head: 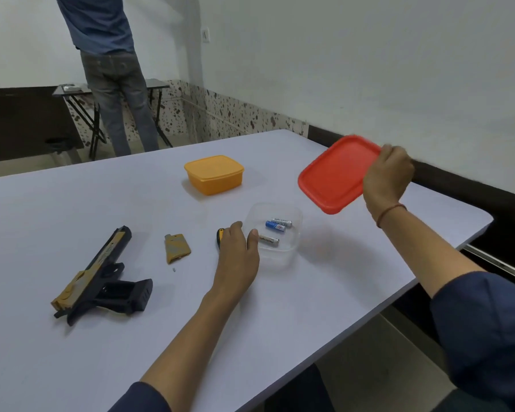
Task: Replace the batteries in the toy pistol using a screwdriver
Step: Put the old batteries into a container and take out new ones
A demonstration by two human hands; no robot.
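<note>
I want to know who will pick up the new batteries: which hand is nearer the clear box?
Left. The left hand is at the clear box, thumb over its left rim. The right hand is raised beyond the box to the right, holding the red lid.

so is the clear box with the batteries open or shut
Open. The right hand holds the red lid in the air, away from the clear box, and three batteries lie uncovered inside it.
</note>
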